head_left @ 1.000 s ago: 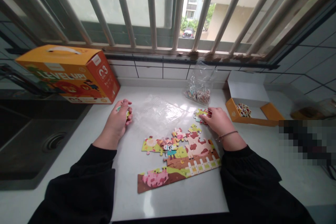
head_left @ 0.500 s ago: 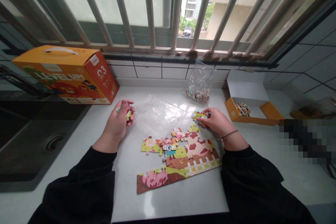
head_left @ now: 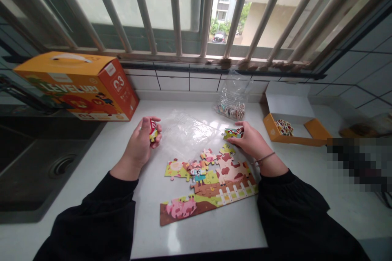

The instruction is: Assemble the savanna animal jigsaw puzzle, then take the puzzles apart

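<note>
My left hand is closed around puzzle pieces; a red and white patch and some yellow-green show past the thumb. On the other side, my right hand pinches a small bunch of puzzle pieces with green and teal edges, just behind the puzzle. Between my arms lies a partly joined farm puzzle with a spotted cow and a white fence. Its lower strip bears a pink pig. A sheep section sits at the left, and a cow-head piece rests at the top edge.
A crumpled clear plastic sheet lies between my hands. Behind it stands a clear bag of pieces. An orange box is at back left beside the sink. An open small box with pieces sits at right.
My left hand has turned a little, baring a red and white piece. The right hand has drawn its pieces together and tilted them up, slightly left of before. The joined puzzle stays put.
</note>
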`<state>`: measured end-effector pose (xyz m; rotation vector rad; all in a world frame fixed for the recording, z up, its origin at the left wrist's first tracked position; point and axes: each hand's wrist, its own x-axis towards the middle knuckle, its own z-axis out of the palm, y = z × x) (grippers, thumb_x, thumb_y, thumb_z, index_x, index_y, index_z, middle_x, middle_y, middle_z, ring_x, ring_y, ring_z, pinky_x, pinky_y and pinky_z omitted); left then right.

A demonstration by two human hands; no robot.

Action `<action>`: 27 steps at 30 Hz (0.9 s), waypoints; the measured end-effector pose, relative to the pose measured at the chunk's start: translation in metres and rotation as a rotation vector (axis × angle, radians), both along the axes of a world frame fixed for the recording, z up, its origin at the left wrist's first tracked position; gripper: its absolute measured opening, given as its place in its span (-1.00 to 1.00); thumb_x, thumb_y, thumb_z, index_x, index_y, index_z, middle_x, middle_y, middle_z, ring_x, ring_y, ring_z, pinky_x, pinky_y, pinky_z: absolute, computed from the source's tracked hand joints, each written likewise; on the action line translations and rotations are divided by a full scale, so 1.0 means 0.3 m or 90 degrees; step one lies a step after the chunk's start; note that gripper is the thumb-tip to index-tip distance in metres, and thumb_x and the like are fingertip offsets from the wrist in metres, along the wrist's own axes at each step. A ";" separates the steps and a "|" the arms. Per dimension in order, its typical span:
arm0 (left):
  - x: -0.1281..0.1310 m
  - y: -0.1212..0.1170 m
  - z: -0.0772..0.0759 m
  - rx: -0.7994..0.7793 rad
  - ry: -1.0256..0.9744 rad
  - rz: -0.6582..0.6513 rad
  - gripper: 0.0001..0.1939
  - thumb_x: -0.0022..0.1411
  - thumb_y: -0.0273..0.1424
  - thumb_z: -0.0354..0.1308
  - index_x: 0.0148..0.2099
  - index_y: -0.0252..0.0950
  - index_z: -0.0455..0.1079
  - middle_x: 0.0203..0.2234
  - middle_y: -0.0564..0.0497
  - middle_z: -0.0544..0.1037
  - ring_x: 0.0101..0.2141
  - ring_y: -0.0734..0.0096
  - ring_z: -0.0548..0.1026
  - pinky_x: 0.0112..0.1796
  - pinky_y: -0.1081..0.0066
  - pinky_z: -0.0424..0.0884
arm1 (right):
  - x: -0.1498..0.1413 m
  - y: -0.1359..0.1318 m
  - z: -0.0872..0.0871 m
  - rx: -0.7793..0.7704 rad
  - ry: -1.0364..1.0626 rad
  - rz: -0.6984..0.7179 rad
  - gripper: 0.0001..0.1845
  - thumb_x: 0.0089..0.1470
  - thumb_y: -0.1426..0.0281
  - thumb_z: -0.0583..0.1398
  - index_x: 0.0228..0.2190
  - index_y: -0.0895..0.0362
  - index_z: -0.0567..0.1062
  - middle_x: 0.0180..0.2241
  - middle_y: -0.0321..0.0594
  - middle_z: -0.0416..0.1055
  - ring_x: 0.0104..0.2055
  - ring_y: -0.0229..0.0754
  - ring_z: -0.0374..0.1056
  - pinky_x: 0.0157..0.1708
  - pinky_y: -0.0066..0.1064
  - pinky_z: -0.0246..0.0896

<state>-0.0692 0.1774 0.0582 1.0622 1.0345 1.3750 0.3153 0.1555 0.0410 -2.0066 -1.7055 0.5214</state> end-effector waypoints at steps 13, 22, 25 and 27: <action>0.154 -0.168 0.045 -0.195 -0.097 -0.330 -0.20 0.40 0.39 0.09 0.13 -0.25 0.54 -0.36 -0.03 0.55 -0.61 0.49 0.35 -0.69 0.50 0.10 | -0.185 -0.181 0.172 0.115 0.448 0.362 -0.52 0.25 0.17 0.49 0.09 0.02 0.54 -0.06 -0.16 0.69 -0.14 -0.08 0.68 -0.16 -0.25 0.60; 0.202 -0.255 0.024 -0.047 0.086 -0.469 -0.10 0.49 0.40 -0.25 0.13 -0.21 0.59 -0.27 -0.14 0.69 -0.21 0.11 0.66 -0.20 0.22 0.58 | -0.385 -0.283 0.129 0.333 0.253 0.453 -0.61 0.20 0.41 0.53 -0.07 -0.03 0.49 -0.04 -0.15 0.56 0.00 -0.01 0.57 -0.04 -0.15 0.60; 0.188 -0.254 0.035 -0.025 0.133 -0.506 -0.08 0.51 0.38 -0.28 0.15 -0.21 0.62 -0.14 -0.19 0.72 0.01 -0.02 0.65 -0.03 0.13 0.58 | -0.375 -0.289 0.112 0.347 0.201 0.425 -0.57 0.19 0.35 0.53 -0.02 -0.05 0.50 0.19 0.01 0.47 0.24 0.17 0.48 0.09 0.04 0.60; 0.189 -0.258 0.044 -0.007 0.168 -0.527 -0.09 0.52 0.37 -0.27 0.15 -0.20 0.64 -0.08 -0.20 0.73 0.10 -0.06 0.62 0.07 0.08 0.56 | -0.372 -0.302 0.101 0.349 0.198 0.430 -0.49 0.19 0.35 0.53 0.08 -0.08 0.48 0.22 0.01 0.49 0.28 0.21 0.48 0.15 0.11 0.56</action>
